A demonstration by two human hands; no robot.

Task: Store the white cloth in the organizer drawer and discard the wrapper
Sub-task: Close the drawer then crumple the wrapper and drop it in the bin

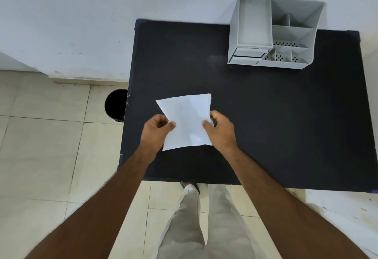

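Observation:
A flat white packet, the white cloth in its wrapper as far as I can tell, is held above the black table near its front left. My left hand pinches its left edge and my right hand pinches its right edge, thumbs on top. The grey organizer stands at the table's far right, with a small drawer at its lower left front, slightly pulled out.
A round black bin stands on the tiled floor just left of the table. A white wall runs behind the table. My legs are at the table's near edge.

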